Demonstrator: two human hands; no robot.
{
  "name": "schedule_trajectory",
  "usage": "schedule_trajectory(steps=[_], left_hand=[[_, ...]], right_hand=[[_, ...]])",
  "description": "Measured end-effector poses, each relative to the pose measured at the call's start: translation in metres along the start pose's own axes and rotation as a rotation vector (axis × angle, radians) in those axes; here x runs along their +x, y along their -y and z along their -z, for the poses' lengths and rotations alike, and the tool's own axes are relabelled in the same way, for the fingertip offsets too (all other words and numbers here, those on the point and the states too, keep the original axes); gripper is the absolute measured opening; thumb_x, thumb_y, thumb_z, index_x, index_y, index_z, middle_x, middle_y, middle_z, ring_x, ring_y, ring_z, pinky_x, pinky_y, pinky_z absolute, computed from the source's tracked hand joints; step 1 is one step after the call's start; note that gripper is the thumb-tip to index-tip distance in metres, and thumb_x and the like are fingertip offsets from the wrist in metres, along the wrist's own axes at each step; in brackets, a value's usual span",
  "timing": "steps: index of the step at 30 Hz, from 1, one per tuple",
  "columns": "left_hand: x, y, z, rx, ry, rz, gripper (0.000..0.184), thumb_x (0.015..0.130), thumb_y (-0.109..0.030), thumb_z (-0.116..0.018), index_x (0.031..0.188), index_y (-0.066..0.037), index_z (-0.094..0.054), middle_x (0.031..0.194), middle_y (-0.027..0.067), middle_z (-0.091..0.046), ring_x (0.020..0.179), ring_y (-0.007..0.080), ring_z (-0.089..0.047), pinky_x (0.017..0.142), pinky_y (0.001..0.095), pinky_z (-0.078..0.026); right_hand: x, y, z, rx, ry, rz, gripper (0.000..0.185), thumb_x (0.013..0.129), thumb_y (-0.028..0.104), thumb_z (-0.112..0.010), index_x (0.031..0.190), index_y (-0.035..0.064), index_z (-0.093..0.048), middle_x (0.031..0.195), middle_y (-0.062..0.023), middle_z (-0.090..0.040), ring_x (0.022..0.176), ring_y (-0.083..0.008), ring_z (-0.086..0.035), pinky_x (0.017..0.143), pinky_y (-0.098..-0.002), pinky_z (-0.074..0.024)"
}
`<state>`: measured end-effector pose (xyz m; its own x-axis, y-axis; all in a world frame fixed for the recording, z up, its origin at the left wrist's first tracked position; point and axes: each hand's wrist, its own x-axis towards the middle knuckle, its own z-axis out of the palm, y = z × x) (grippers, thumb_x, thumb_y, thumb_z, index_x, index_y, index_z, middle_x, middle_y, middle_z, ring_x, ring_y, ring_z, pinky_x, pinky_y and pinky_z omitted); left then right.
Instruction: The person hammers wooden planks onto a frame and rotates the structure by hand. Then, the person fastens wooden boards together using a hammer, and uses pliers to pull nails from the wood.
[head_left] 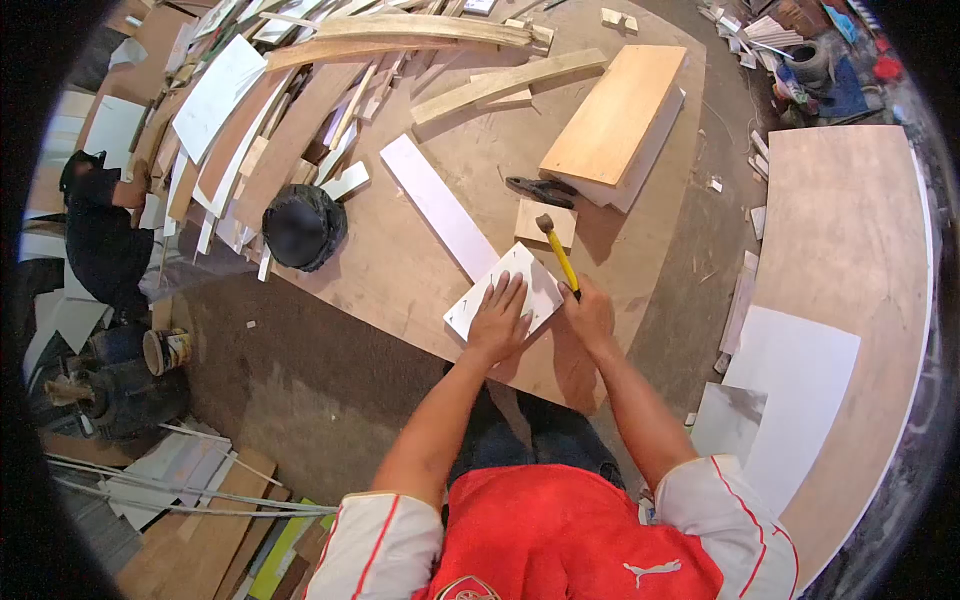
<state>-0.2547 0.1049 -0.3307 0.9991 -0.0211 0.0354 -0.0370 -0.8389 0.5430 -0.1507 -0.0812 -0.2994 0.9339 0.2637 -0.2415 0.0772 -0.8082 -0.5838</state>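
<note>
My left hand lies flat, fingers spread, on a small white board. Several small dark marks that look like nails show on the board's face. In my right hand is a hammer with a yellow handle, gripped near its dark lower end. The hammer's head is over a small wood block just beyond the board. A long white strip runs from the board toward the back left. Pliers rest between the block and a wooden box-like piece.
A round black plastic-wrapped object stands at the table's left edge. Wood offcuts pile up at the back left. Large panels lie to the right. Another person is at far left, near a bucket.
</note>
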Motion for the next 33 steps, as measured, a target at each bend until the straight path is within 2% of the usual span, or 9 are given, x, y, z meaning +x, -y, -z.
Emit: schedule_trajectory(steps=[2,5,7,10,13,17,22,25,33], left_hand=[[-0.026,0.007,0.008,-0.091,-0.188,-0.029,0.044,0.091,-0.014,-0.068,0.132,-0.002,-0.061,0.144,0.0187,-0.055,0.142,0.04,-0.044,0.118,0.0527,-0.034],[-0.084,-0.003,-0.002,0.053,-0.572,0.46,0.038,0.094,-0.025,-0.071,0.119,0.002,-0.062,0.116,0.021,-0.063,0.111,0.0382,-0.06,0.097,0.0483,-0.046],[-0.091,-0.012,0.003,-0.53,-0.421,0.941,0.048,0.098,-0.03,-0.069,0.126,0.006,-0.056,0.116,0.0223,-0.064,0.106,0.0364,-0.063,0.093,0.0463,-0.048],[-0.079,-0.011,0.008,-0.724,-0.23,1.048,0.056,0.102,-0.034,-0.065,0.136,0.008,-0.051,0.123,0.0249,-0.065,0.109,0.0362,-0.065,0.094,0.044,-0.05],[-0.069,0.005,-0.023,-0.701,-0.661,0.781,0.052,0.104,-0.031,-0.062,0.14,0.005,-0.054,0.128,0.0256,-0.065,0.119,0.0355,-0.064,0.1,0.0424,-0.049],[-0.04,0.021,0.009,-0.68,-0.459,0.708,0.045,0.104,-0.028,-0.06,0.14,-0.001,-0.058,0.129,0.0237,-0.068,0.123,0.0342,-0.064,0.103,0.04,-0.048],[-0.023,0.036,0.017,-0.607,-0.339,0.677,0.046,0.104,-0.029,-0.06,0.14,-0.002,-0.059,0.131,0.0228,-0.067,0.123,0.0337,-0.065,0.103,0.041,-0.049],[-0.024,0.041,0.015,-0.588,-0.321,0.745,0.048,0.103,-0.036,-0.059,0.136,-0.001,-0.062,0.128,0.0245,-0.068,0.12,0.0356,-0.066,0.101,0.0426,-0.05],[0.023,0.035,0.037,-0.235,-0.153,0.908,0.072,0.098,-0.067,-0.051,0.116,0.0,-0.066,0.11,0.0269,-0.072,0.106,0.0458,-0.068,0.088,0.0547,-0.052]], right_hand=[[0.008,-0.012,-0.009,-0.017,-0.027,0.047,0.03,0.095,0.028,-0.067,0.112,0.0032,-0.062,0.094,-0.0264,-0.069,0.088,-0.0472,-0.067,0.074,-0.0564,-0.0496],[0.011,-0.015,-0.013,-0.025,0.037,-0.008,0.028,0.093,0.026,-0.067,0.109,0.0032,-0.061,0.092,-0.0268,-0.069,0.09,-0.0483,-0.066,0.077,-0.0567,-0.049],[0.007,-0.017,-0.02,-0.005,0.024,-0.073,0.028,0.092,0.025,-0.068,0.107,0.0028,-0.061,0.091,-0.0266,-0.069,0.091,-0.0487,-0.065,0.077,-0.0559,-0.0493],[-0.004,-0.023,-0.023,0.051,0.005,-0.086,0.028,0.091,0.024,-0.07,0.106,0.0021,-0.059,0.088,-0.0247,-0.068,0.088,-0.0485,-0.066,0.077,-0.0541,-0.0501],[-0.031,-0.024,-0.017,0.131,-0.074,-0.028,0.028,0.09,0.021,-0.071,0.104,0.0017,-0.058,0.081,-0.0195,-0.067,0.078,-0.0414,-0.067,0.072,-0.0491,-0.0513],[-0.063,-0.039,-0.025,0.327,0.03,-0.297,0.035,0.085,0.026,-0.075,0.105,0.0011,-0.06,0.095,-0.0268,-0.07,0.095,-0.0486,-0.067,0.08,-0.0531,-0.0502],[-0.079,-0.041,-0.049,0.418,-0.045,-0.294,0.039,0.084,0.026,-0.076,0.108,0.0013,-0.057,0.092,-0.027,-0.069,0.092,-0.0478,-0.067,0.078,-0.052,-0.0504],[-0.08,-0.036,-0.056,0.282,-0.144,-0.202,0.029,0.085,0.016,-0.076,0.101,-0.0001,-0.058,0.079,-0.0179,-0.067,0.076,-0.0327,-0.069,0.069,-0.0429,-0.0517],[-0.079,-0.021,-0.037,0.252,-0.06,-0.219,0.036,0.087,0.025,-0.074,0.108,0.0008,-0.058,0.091,-0.0282,-0.068,0.091,-0.0494,-0.066,0.076,-0.0536,-0.0495]])
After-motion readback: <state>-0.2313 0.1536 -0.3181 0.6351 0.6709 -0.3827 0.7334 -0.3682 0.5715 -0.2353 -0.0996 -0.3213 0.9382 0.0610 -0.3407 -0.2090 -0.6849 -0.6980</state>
